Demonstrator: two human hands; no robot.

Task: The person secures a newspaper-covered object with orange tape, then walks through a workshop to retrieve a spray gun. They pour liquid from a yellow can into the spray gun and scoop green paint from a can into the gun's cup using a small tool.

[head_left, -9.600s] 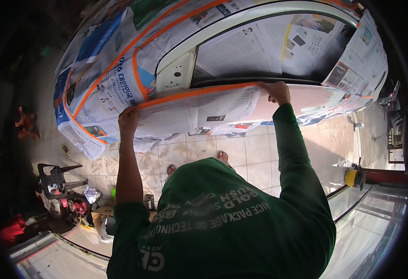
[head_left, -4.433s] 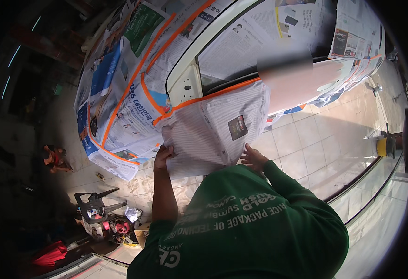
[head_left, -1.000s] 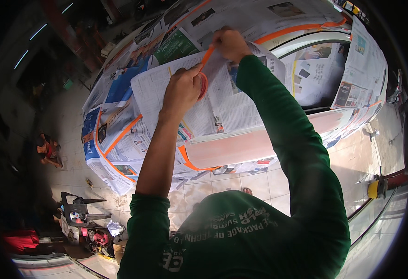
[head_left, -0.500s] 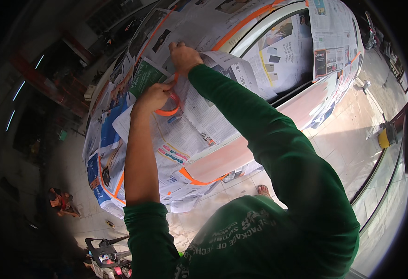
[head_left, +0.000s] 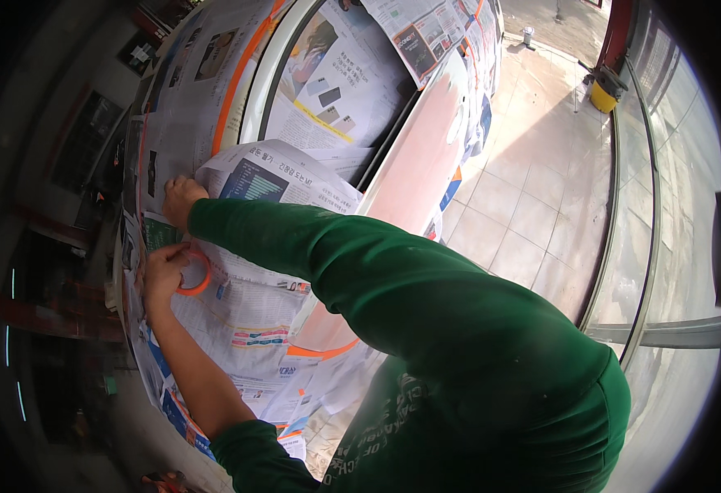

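Observation:
I hold a roll of orange tape (head_left: pixel 198 279) in my left hand (head_left: pixel 161 275), against a car covered in newspaper sheets (head_left: pixel 212 90). My right hand (head_left: pixel 182 199) is closed a little above the roll, at the edge of a loose newspaper sheet (head_left: pixel 262 189); what it pinches is too small to make out, and my green sleeve crosses the sheet. Beside them run orange tape strips, a bare white window frame (head_left: pixel 258 99) and a pink-patched white door panel (head_left: pixel 414 144). The window opening is covered with newspaper, and a dark strip shows along its lower edge.
Pale floor tiles (head_left: pixel 525 189) lie along the car's right side, bordered by glass panels (head_left: pixel 665 189). A yellow bucket (head_left: pixel 605 94) stands at the upper right. Dark shop space with strip lights lies left; part of another person (head_left: pixel 163 481) shows at the lower edge.
The view has swung round along the car. Earlier both hands held a sheet's taped edge at the door; since then they moved up onto the roof side with the tape roll, reaching farther leftward now.

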